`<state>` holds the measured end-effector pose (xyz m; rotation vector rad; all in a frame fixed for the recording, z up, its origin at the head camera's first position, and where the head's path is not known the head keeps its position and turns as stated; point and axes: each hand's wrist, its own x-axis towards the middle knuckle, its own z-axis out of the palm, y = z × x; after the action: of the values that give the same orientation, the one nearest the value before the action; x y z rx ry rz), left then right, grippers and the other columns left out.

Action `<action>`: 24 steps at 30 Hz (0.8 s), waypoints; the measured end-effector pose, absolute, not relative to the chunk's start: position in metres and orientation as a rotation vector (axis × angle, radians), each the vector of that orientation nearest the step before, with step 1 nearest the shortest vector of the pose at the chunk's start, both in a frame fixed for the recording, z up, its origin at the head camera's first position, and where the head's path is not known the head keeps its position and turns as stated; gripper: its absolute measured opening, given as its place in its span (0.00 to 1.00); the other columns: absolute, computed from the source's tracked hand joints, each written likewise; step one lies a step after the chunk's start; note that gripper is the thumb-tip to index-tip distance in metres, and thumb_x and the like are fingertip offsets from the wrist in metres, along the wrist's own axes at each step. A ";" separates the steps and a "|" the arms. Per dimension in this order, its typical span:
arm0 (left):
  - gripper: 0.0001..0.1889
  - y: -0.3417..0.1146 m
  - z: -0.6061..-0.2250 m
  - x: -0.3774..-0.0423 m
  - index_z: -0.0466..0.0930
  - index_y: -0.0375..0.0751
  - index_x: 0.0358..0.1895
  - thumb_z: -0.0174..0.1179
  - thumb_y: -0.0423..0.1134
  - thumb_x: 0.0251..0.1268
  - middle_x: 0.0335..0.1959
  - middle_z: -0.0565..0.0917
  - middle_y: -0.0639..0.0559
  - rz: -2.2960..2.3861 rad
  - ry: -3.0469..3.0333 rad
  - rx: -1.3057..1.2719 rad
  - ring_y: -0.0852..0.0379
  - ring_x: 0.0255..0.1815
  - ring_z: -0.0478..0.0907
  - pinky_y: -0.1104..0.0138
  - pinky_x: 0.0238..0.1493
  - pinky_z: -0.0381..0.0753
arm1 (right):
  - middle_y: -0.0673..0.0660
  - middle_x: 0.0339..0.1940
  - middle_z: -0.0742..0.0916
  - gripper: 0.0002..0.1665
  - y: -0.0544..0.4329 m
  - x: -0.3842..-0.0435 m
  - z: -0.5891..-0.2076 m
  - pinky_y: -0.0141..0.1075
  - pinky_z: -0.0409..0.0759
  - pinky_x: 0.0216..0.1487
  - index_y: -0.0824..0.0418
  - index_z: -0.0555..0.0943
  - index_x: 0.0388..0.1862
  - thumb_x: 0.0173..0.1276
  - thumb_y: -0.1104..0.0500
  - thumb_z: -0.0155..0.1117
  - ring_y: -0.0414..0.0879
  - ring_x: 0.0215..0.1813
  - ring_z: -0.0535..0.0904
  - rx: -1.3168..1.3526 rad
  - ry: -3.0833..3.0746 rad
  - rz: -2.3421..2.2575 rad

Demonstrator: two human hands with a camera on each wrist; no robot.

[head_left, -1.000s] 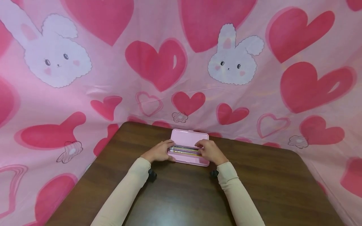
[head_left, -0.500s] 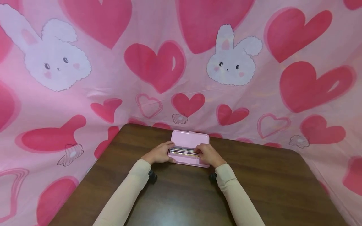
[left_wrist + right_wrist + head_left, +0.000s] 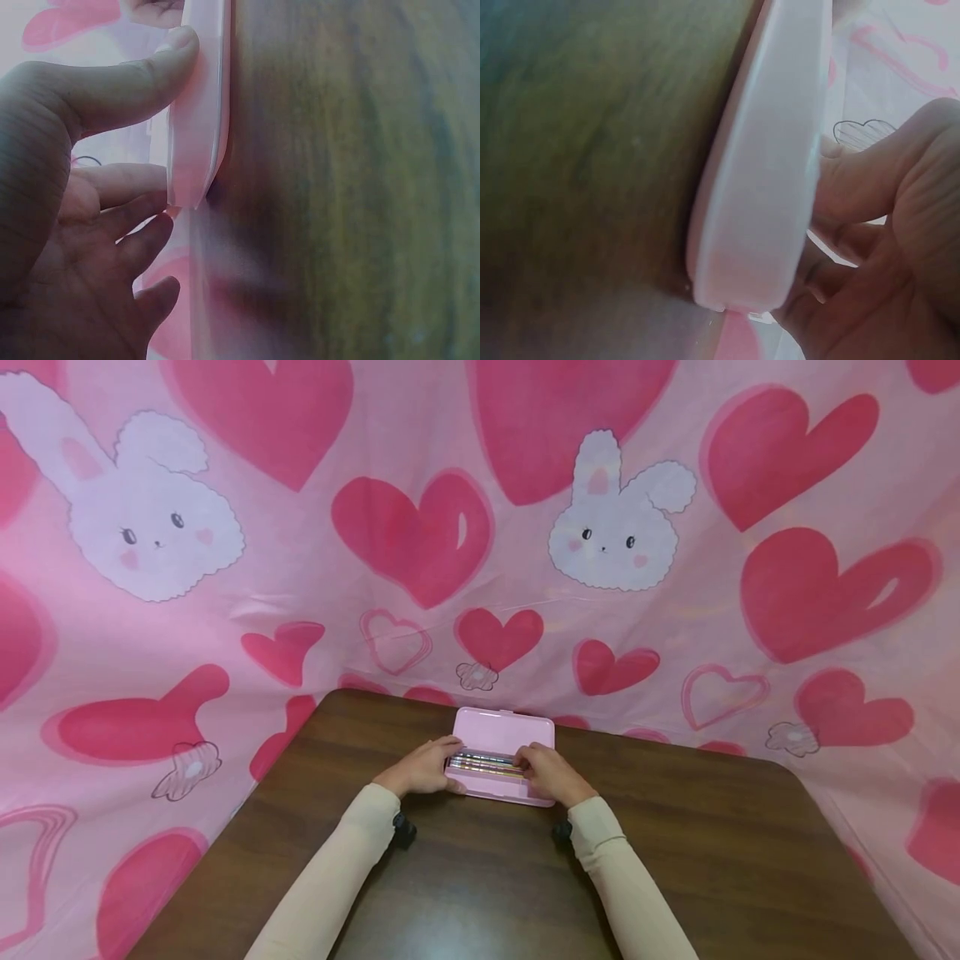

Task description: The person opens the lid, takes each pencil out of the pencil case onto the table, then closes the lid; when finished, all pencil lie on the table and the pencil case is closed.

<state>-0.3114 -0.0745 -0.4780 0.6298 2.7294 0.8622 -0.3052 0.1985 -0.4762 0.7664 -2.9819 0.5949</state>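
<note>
A pink pencil case [image 3: 501, 727] lies wide open at the far part of the table, its lid tipped back. Several striped, shiny pencils [image 3: 482, 763] lie lengthwise inside it. My left hand [image 3: 422, 767] holds the case's left end, thumb on the front wall and fingers behind, as the left wrist view shows with the case side [image 3: 199, 120]. My right hand [image 3: 552, 774] reaches in at the right end, bent fingers and thumb pinching at the pencils' right ends. In the right wrist view, the case wall [image 3: 761, 180] hides the fingertips.
The brown wooden table [image 3: 465, 868] stretches out to the front and both sides. Behind it hangs a pink cloth [image 3: 525, 593] with hearts and rabbits, close to the case's lid. Dark wrist cameras sit under both cuffs.
My right hand has shifted a little left and deeper over the pencils. The pencils have shifted slightly and show different bands of colour. My left hand stays at the case's end.
</note>
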 end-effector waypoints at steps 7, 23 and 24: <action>0.46 -0.075 -0.478 -0.312 0.68 0.44 0.75 0.76 0.53 0.52 0.79 0.65 0.48 0.861 2.722 0.619 0.37 0.81 0.58 0.42 0.79 0.58 | 0.54 0.35 0.83 0.14 0.198 -0.306 -0.476 0.44 0.84 0.54 0.60 0.81 0.41 0.57 0.72 0.71 0.46 0.40 0.77 0.788 -2.976 0.651; 0.45 -0.074 -0.479 -0.312 0.68 0.43 0.75 0.76 0.51 0.53 0.79 0.65 0.46 0.894 2.715 0.609 0.42 0.79 0.61 0.45 0.79 0.61 | 0.51 0.36 0.86 0.14 0.199 -0.304 -0.465 0.44 0.84 0.56 0.56 0.84 0.41 0.58 0.70 0.73 0.46 0.40 0.78 0.734 -3.017 0.662; 0.46 -0.074 -0.479 -0.312 0.67 0.43 0.75 0.76 0.51 0.53 0.79 0.65 0.46 0.893 2.716 0.610 0.42 0.79 0.62 0.45 0.79 0.61 | 0.51 0.36 0.86 0.15 0.201 -0.303 -0.464 0.44 0.84 0.56 0.56 0.84 0.41 0.57 0.70 0.73 0.45 0.40 0.78 0.728 -3.012 0.668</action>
<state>-0.3125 -0.0742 -0.4791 0.6097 2.7155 0.8928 -0.3031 0.2006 -0.4636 0.7281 -3.0119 0.6677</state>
